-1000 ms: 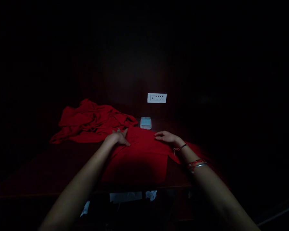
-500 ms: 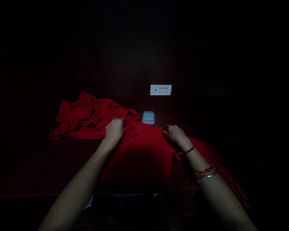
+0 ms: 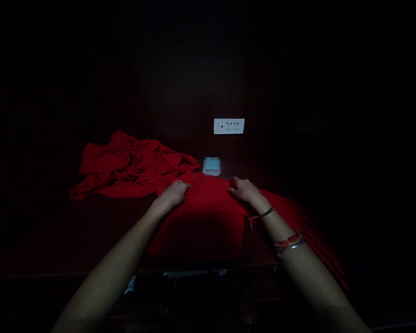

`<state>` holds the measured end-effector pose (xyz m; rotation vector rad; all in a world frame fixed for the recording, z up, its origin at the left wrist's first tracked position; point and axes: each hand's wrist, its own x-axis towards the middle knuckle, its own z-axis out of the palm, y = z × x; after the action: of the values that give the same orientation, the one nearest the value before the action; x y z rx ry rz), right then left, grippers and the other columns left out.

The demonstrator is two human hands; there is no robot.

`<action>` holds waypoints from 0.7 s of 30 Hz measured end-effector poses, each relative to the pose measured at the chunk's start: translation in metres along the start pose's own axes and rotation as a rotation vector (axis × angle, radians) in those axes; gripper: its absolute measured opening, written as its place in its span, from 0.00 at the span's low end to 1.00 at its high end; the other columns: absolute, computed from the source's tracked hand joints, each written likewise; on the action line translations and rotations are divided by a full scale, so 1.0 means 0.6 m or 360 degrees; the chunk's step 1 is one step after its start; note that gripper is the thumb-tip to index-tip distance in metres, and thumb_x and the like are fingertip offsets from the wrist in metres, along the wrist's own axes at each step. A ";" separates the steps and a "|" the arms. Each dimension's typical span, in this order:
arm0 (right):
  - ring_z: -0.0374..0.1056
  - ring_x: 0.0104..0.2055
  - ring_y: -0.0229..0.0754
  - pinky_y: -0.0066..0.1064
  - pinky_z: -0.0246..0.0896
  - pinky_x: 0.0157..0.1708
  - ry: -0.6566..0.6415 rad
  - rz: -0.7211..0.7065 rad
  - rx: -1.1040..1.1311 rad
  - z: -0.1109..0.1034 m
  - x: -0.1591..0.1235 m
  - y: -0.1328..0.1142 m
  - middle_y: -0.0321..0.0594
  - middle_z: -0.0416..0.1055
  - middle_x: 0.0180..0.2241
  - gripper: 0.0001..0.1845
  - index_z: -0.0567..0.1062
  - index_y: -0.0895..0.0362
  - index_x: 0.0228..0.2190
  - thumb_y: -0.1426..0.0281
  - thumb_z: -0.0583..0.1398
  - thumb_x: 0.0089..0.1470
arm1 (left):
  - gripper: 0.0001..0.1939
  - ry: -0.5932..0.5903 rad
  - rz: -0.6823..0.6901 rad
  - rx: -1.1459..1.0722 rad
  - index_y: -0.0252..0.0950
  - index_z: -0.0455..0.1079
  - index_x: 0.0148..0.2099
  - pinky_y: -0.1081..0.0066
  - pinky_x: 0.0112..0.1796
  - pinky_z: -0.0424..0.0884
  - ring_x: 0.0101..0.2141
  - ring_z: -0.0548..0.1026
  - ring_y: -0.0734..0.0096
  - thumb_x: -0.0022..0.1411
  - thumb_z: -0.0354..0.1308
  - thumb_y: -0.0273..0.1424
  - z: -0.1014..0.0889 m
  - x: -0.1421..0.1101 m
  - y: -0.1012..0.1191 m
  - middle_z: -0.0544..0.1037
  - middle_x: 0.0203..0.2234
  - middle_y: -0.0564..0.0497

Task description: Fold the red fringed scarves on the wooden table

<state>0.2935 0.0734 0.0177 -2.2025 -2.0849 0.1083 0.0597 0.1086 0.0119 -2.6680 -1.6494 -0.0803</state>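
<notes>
A red scarf [image 3: 208,203] with fringed ends is folded on the dark table, its near part in shadow. On its left side, by a short fringe, my left hand [image 3: 175,192] is closed on the cloth with the knuckles up; a ring shows on one finger. My right hand [image 3: 247,190], thumb and fingers bent together, pinches the scarf's far right edge. From beneath my right forearm a long fringe [image 3: 322,249] spreads toward the table's right side. The fingertips of both hands are partly hidden.
A crumpled heap of red cloth [image 3: 125,166] lies at the back left. Behind the scarf rests a small device with a blurred, lit screen [image 3: 211,165]. A white power socket [image 3: 229,126] is on the back wall. Pale papers [image 3: 185,274] show under the table's front edge [image 3: 55,275].
My left hand went from spread fingers to a closed grip, then shifted slightly right. My right hand's fingers have bent onto the edge. More fringe shows at right, and the view has tilted slightly.
</notes>
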 end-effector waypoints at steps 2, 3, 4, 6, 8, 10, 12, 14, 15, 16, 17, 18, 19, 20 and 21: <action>0.64 0.41 0.47 0.32 0.58 0.33 -0.0024 -0.0016 -0.0032 0.002 0.000 0.000 0.50 0.66 0.41 0.23 0.60 0.56 0.47 0.62 0.51 0.48 | 0.27 0.0110 -0.0153 -0.0064 0.36 0.60 0.51 0.70 0.40 0.63 0.40 0.68 0.63 0.46 0.47 0.18 -0.004 0.003 -0.013 0.69 0.39 0.43; 0.64 0.41 0.47 0.31 0.58 0.33 -0.0032 -0.0022 -0.0048 0.002 0.000 0.000 0.50 0.66 0.41 0.23 0.61 0.56 0.46 0.62 0.51 0.48 | 0.29 0.0149 -0.0264 -0.0135 0.35 0.59 0.51 0.69 0.39 0.64 0.39 0.69 0.61 0.45 0.48 0.18 -0.008 0.003 -0.021 0.69 0.39 0.42; 0.64 0.41 0.47 0.31 0.58 0.33 -0.0038 -0.0027 -0.0058 0.002 -0.001 0.000 0.50 0.66 0.41 0.22 0.61 0.56 0.46 0.62 0.50 0.48 | 0.30 0.0189 -0.0369 -0.0243 0.35 0.59 0.52 0.68 0.38 0.65 0.38 0.69 0.60 0.43 0.49 0.17 -0.014 0.002 -0.030 0.70 0.37 0.42; 0.64 0.40 0.47 0.31 0.58 0.32 -0.0034 -0.0023 -0.0069 0.002 -0.002 0.000 0.49 0.66 0.41 0.21 0.62 0.57 0.44 0.62 0.50 0.49 | 0.28 0.0321 -0.0468 -0.0614 0.34 0.60 0.49 0.68 0.36 0.66 0.36 0.71 0.61 0.42 0.51 0.19 -0.033 -0.004 -0.050 0.72 0.34 0.44; 0.64 0.40 0.47 0.31 0.58 0.32 0.0000 -0.0020 -0.0075 0.002 -0.002 -0.001 0.49 0.66 0.41 0.21 0.62 0.56 0.44 0.62 0.50 0.49 | 0.24 0.0563 -0.0380 -0.1144 0.35 0.61 0.47 0.70 0.34 0.68 0.33 0.72 0.64 0.44 0.53 0.22 -0.056 -0.015 -0.069 0.73 0.32 0.48; 0.64 0.41 0.47 0.32 0.58 0.33 0.0043 -0.0025 -0.0077 0.004 -0.001 -0.001 0.48 0.66 0.41 0.20 0.62 0.56 0.44 0.62 0.50 0.49 | 0.20 0.0849 -0.0250 -0.1606 0.36 0.61 0.46 0.71 0.31 0.69 0.30 0.73 0.68 0.47 0.52 0.26 -0.074 -0.024 -0.082 0.73 0.31 0.50; 0.63 0.41 0.47 0.32 0.58 0.33 0.0047 -0.0035 -0.0079 0.006 0.000 -0.001 0.48 0.66 0.41 0.20 0.63 0.56 0.44 0.62 0.50 0.49 | 0.17 0.0972 -0.0255 -0.1726 0.35 0.61 0.44 0.71 0.29 0.70 0.28 0.73 0.69 0.49 0.51 0.29 -0.078 -0.024 -0.088 0.73 0.29 0.50; 0.63 0.41 0.47 0.32 0.59 0.33 0.0023 -0.0036 -0.0087 0.009 0.001 -0.001 0.47 0.66 0.41 0.20 0.63 0.56 0.43 0.62 0.50 0.48 | 0.13 0.0920 -0.0353 -0.1533 0.34 0.63 0.40 0.70 0.31 0.69 0.30 0.72 0.66 0.49 0.52 0.29 -0.064 -0.014 -0.085 0.73 0.29 0.48; 0.63 0.41 0.47 0.32 0.59 0.33 0.0017 -0.0040 -0.0093 0.010 0.001 -0.001 0.47 0.66 0.42 0.20 0.64 0.56 0.43 0.62 0.50 0.48 | 0.12 0.0862 -0.0394 -0.1389 0.33 0.64 0.38 0.70 0.33 0.68 0.32 0.72 0.65 0.47 0.53 0.28 -0.053 -0.006 -0.080 0.73 0.29 0.48; 0.63 0.41 0.47 0.32 0.59 0.33 0.0018 -0.0042 -0.0101 0.010 0.001 0.000 0.47 0.66 0.42 0.19 0.64 0.56 0.42 0.62 0.50 0.48 | 0.11 0.0791 -0.0402 -0.1223 0.33 0.65 0.35 0.69 0.35 0.67 0.34 0.71 0.63 0.46 0.55 0.27 -0.040 0.004 -0.075 0.73 0.30 0.47; 0.63 0.41 0.46 0.31 0.59 0.33 0.0019 -0.0041 -0.0107 0.011 0.001 0.000 0.47 0.66 0.42 0.19 0.64 0.56 0.42 0.62 0.50 0.48 | 0.10 0.0716 -0.0383 -0.1045 0.33 0.65 0.34 0.69 0.38 0.66 0.36 0.70 0.62 0.44 0.56 0.25 -0.028 0.014 -0.069 0.73 0.30 0.47; 0.63 0.41 0.46 0.31 0.59 0.32 0.0021 -0.0036 -0.0111 0.011 0.001 0.000 0.46 0.65 0.42 0.19 0.64 0.55 0.42 0.62 0.50 0.48 | 0.09 0.0648 -0.0354 -0.0863 0.33 0.65 0.32 0.69 0.40 0.64 0.37 0.70 0.61 0.43 0.56 0.24 -0.017 0.024 -0.063 0.72 0.30 0.46; 0.63 0.41 0.46 0.31 0.59 0.32 0.0022 -0.0030 -0.0115 0.011 0.000 0.000 0.46 0.65 0.42 0.19 0.64 0.55 0.42 0.62 0.50 0.49 | 0.09 0.0577 -0.0317 -0.0680 0.33 0.65 0.31 0.68 0.41 0.63 0.38 0.69 0.61 0.43 0.56 0.23 -0.008 0.033 -0.058 0.72 0.31 0.46; 0.63 0.41 0.45 0.30 0.59 0.32 0.0022 -0.0022 -0.0116 0.010 0.000 0.001 0.46 0.65 0.42 0.19 0.64 0.55 0.43 0.62 0.50 0.49 | 0.08 0.0511 -0.0286 -0.0502 0.34 0.65 0.31 0.69 0.41 0.62 0.38 0.69 0.61 0.44 0.55 0.23 -0.003 0.042 -0.053 0.72 0.31 0.46; 0.63 0.42 0.45 0.30 0.58 0.32 0.0021 -0.0014 -0.0118 0.010 -0.001 0.001 0.46 0.65 0.42 0.19 0.64 0.55 0.43 0.62 0.50 0.49 | 0.08 0.0471 -0.0263 -0.0378 0.34 0.65 0.32 0.69 0.40 0.63 0.38 0.69 0.61 0.44 0.55 0.24 -0.001 0.049 -0.048 0.72 0.31 0.46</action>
<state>0.2931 0.0728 0.0116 -2.2287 -2.1247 0.0166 0.0469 0.1479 0.0134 -2.5047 -1.8523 -0.6763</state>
